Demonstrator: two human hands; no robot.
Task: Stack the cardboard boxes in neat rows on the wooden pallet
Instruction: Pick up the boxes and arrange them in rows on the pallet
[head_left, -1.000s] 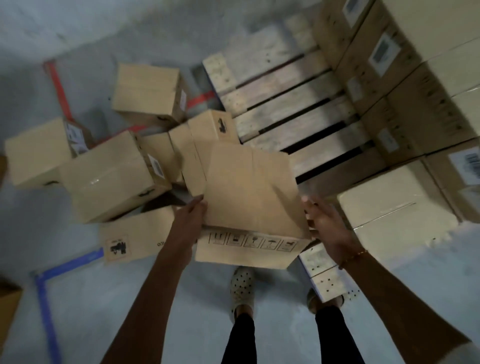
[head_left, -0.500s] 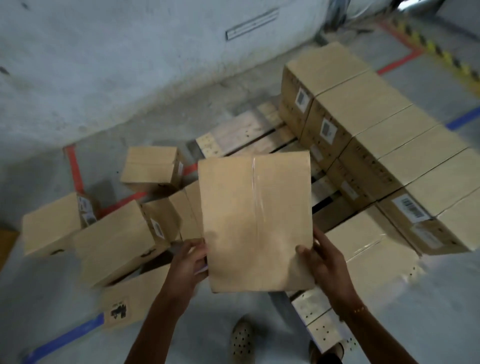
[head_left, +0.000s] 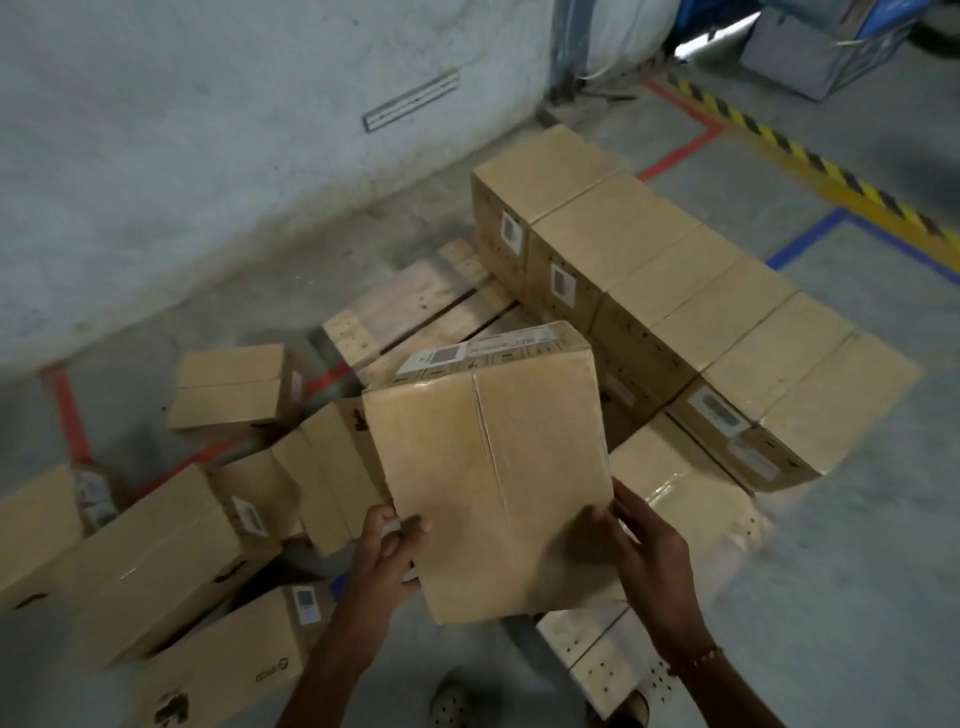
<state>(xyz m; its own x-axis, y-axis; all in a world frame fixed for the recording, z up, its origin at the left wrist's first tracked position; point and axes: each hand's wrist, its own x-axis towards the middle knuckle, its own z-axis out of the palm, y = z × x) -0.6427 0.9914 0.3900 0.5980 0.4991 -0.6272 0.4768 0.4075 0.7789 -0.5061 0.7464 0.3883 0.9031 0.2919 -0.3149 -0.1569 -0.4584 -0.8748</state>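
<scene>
Box (head_left: 488, 467) gripped between left fingers (head_left: 415, 525) and right fingers (head_left: 602, 519).

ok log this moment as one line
phase: carrying | held cardboard box gripped by left hand and right hand | above wooden pallet | stacked row of boxes on the right side

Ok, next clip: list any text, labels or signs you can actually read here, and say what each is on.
No text reads clearly.
Held box, top-face white labels: blurred.
Stacked boxes on the pallet, barcode stickers: too small.
Floor box, dark printed logo: illegible.
Floor stripes: yellow-black hazard marking, no words.
</scene>
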